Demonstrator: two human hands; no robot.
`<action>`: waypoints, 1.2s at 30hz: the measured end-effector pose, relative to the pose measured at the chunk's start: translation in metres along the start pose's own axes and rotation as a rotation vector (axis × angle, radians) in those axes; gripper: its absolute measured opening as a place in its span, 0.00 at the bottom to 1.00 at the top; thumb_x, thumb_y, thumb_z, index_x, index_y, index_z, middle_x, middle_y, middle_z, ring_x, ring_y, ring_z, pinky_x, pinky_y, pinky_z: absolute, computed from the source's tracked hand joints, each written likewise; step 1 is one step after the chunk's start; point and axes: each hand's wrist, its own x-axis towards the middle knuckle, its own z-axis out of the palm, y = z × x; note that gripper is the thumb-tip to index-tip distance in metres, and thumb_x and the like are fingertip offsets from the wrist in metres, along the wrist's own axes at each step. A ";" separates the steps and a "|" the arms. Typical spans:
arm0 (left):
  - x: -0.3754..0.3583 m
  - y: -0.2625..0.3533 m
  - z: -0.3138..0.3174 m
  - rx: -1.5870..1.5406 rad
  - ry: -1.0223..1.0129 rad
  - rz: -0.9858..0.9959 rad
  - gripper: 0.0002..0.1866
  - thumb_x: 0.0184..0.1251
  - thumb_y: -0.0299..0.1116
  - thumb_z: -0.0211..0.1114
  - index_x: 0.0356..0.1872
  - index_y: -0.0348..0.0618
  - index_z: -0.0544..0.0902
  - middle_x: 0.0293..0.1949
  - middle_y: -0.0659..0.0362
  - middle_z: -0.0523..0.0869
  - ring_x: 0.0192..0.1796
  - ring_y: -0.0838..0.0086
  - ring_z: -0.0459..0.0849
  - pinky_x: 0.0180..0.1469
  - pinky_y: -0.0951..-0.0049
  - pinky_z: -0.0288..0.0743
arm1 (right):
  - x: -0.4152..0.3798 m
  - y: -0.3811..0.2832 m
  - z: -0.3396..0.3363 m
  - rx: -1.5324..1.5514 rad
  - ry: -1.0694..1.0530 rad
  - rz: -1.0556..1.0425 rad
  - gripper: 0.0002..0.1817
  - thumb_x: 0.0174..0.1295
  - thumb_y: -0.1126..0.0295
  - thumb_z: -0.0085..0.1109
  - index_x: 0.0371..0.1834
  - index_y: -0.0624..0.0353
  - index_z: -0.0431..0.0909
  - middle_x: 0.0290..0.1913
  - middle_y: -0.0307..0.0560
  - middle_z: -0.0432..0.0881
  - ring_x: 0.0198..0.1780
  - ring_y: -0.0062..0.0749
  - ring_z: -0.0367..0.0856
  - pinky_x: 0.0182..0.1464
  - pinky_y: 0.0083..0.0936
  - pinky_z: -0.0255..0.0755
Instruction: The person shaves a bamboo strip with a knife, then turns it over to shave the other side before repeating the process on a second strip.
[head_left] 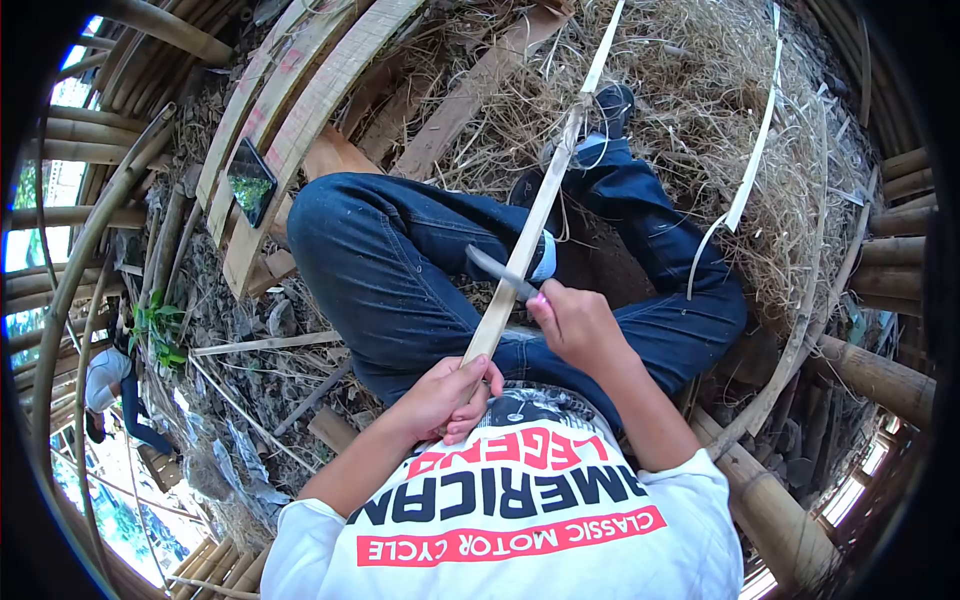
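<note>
My left hand [452,400] is closed around the near end of a long pale bamboo strip [541,212], close to my shirt. The strip runs forward between my legs and past my shoe to the top of the view. In my right hand [580,322] is a knife [497,268], gripped by its handle, a bit of pink showing by the thumb. Its blade points left and lies across the strip, a little ahead of my left hand. My legs in blue jeans [370,265] are bent on both sides of the strip.
A phone [252,183] rests on curved wooden planks [290,130] at left. Dry shavings [700,110] are heaped ahead, with a thin white strip [757,150] over them. Bamboo poles [780,510] surround the spot. Another person [112,385] is at far left, near a green plant [158,332].
</note>
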 end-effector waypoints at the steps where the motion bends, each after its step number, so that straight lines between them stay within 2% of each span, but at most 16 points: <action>1: -0.001 0.001 0.003 0.044 0.015 0.014 0.23 0.80 0.47 0.40 0.35 0.36 0.73 0.08 0.66 0.61 0.07 0.81 0.62 0.07 0.79 0.61 | -0.001 -0.006 -0.004 -0.015 -0.042 -0.038 0.16 0.68 0.59 0.53 0.28 0.60 0.73 0.19 0.55 0.78 0.23 0.54 0.79 0.26 0.44 0.72; 4: -0.003 -0.001 0.002 0.066 0.029 0.006 0.24 0.80 0.48 0.40 0.37 0.34 0.74 0.08 0.66 0.61 0.07 0.82 0.62 0.07 0.79 0.60 | 0.008 0.004 -0.008 -0.094 -0.091 0.045 0.16 0.67 0.59 0.54 0.28 0.60 0.74 0.19 0.56 0.78 0.23 0.55 0.79 0.26 0.45 0.72; 5: 0.000 0.000 0.001 0.045 0.020 0.008 0.25 0.80 0.48 0.40 0.37 0.33 0.74 0.08 0.66 0.61 0.07 0.82 0.62 0.07 0.79 0.60 | 0.016 0.025 -0.008 -0.138 -0.018 0.083 0.17 0.67 0.58 0.54 0.27 0.60 0.73 0.18 0.57 0.77 0.24 0.56 0.79 0.26 0.46 0.72; 7: -0.004 0.000 0.001 0.073 -0.012 0.008 0.25 0.80 0.48 0.40 0.39 0.32 0.75 0.08 0.66 0.61 0.07 0.82 0.62 0.07 0.79 0.60 | 0.016 0.018 -0.011 -0.038 -0.037 0.005 0.18 0.67 0.57 0.54 0.27 0.59 0.73 0.18 0.57 0.77 0.23 0.57 0.79 0.26 0.47 0.72; 9: -0.005 0.001 0.000 -0.002 -0.013 0.004 0.27 0.80 0.48 0.40 0.41 0.31 0.76 0.08 0.66 0.60 0.07 0.83 0.61 0.06 0.79 0.58 | 0.009 -0.004 -0.006 0.011 -0.157 -0.122 0.18 0.67 0.56 0.53 0.26 0.60 0.73 0.18 0.57 0.77 0.23 0.57 0.79 0.26 0.47 0.72; 12: -0.003 0.005 -0.002 0.002 0.054 -0.032 0.27 0.80 0.49 0.39 0.41 0.30 0.76 0.08 0.66 0.59 0.07 0.83 0.60 0.06 0.81 0.57 | 0.030 0.030 -0.005 -0.079 -0.066 0.061 0.18 0.69 0.57 0.51 0.27 0.60 0.74 0.19 0.58 0.77 0.23 0.58 0.78 0.27 0.47 0.72; 14: -0.005 0.005 -0.005 -0.031 -0.001 -0.056 0.27 0.80 0.48 0.39 0.41 0.30 0.76 0.08 0.66 0.59 0.07 0.84 0.60 0.07 0.81 0.57 | 0.028 0.033 -0.004 -0.015 -0.083 -0.012 0.18 0.68 0.57 0.52 0.27 0.60 0.75 0.18 0.58 0.76 0.24 0.58 0.79 0.27 0.47 0.72; 17: -0.008 0.005 -0.006 -0.072 -0.017 -0.046 0.27 0.80 0.48 0.39 0.41 0.29 0.76 0.08 0.67 0.58 0.07 0.84 0.60 0.06 0.82 0.57 | 0.018 0.001 -0.005 0.012 -0.190 -0.121 0.18 0.67 0.57 0.53 0.26 0.60 0.75 0.18 0.60 0.76 0.24 0.57 0.79 0.27 0.47 0.72; 19: -0.005 0.005 -0.005 -0.042 -0.011 -0.053 0.27 0.80 0.48 0.39 0.41 0.29 0.76 0.08 0.67 0.59 0.07 0.84 0.60 0.06 0.81 0.57 | 0.029 0.035 -0.005 -0.031 -0.071 0.039 0.18 0.67 0.57 0.53 0.26 0.60 0.75 0.19 0.60 0.77 0.24 0.57 0.79 0.27 0.47 0.72; 20: -0.004 0.004 -0.005 -0.017 0.007 -0.051 0.27 0.80 0.48 0.39 0.41 0.29 0.76 0.08 0.66 0.59 0.07 0.84 0.60 0.06 0.81 0.58 | 0.036 0.049 -0.012 -0.088 -0.020 0.044 0.19 0.68 0.57 0.52 0.25 0.60 0.75 0.20 0.59 0.78 0.25 0.57 0.79 0.27 0.47 0.72; 24: -0.008 0.006 -0.004 0.008 -0.047 -0.026 0.27 0.80 0.47 0.39 0.42 0.28 0.76 0.08 0.66 0.61 0.07 0.84 0.62 0.07 0.81 0.60 | 0.026 0.003 -0.020 -0.072 -0.247 -0.050 0.19 0.69 0.56 0.49 0.26 0.60 0.75 0.20 0.58 0.78 0.25 0.57 0.80 0.30 0.48 0.73; 25: -0.007 0.006 -0.002 0.049 -0.002 -0.023 0.27 0.80 0.47 0.40 0.42 0.28 0.77 0.08 0.66 0.61 0.07 0.83 0.63 0.08 0.80 0.61 | 0.025 0.002 -0.019 -0.027 -0.324 -0.046 0.20 0.70 0.56 0.49 0.27 0.61 0.75 0.20 0.57 0.79 0.25 0.57 0.80 0.30 0.48 0.73; 28: -0.004 0.007 0.004 0.131 0.061 -0.024 0.27 0.80 0.47 0.40 0.42 0.27 0.77 0.08 0.65 0.62 0.07 0.83 0.64 0.09 0.80 0.63 | 0.043 0.041 -0.020 -0.107 -0.137 0.106 0.19 0.70 0.57 0.49 0.27 0.60 0.77 0.20 0.58 0.79 0.25 0.57 0.80 0.29 0.46 0.74; 29: -0.004 0.008 0.004 0.180 0.080 -0.020 0.27 0.80 0.46 0.40 0.42 0.27 0.77 0.08 0.65 0.63 0.07 0.83 0.64 0.09 0.79 0.63 | 0.044 0.044 -0.021 -0.081 -0.118 0.047 0.20 0.69 0.56 0.49 0.27 0.61 0.77 0.20 0.58 0.79 0.25 0.56 0.80 0.28 0.46 0.74; 33: -0.007 0.008 0.006 0.237 0.098 -0.014 0.27 0.80 0.47 0.41 0.42 0.27 0.77 0.09 0.65 0.64 0.07 0.82 0.64 0.10 0.79 0.64 | 0.021 -0.009 -0.018 -0.014 -0.375 -0.105 0.20 0.67 0.56 0.52 0.25 0.62 0.76 0.18 0.57 0.78 0.22 0.54 0.80 0.27 0.45 0.74; 36: -0.006 0.005 0.005 0.257 0.146 -0.020 0.27 0.80 0.47 0.41 0.41 0.28 0.77 0.09 0.64 0.64 0.08 0.82 0.65 0.10 0.79 0.64 | 0.034 0.026 -0.016 -0.065 -0.238 0.005 0.21 0.68 0.54 0.51 0.26 0.61 0.76 0.16 0.56 0.76 0.22 0.55 0.79 0.26 0.45 0.73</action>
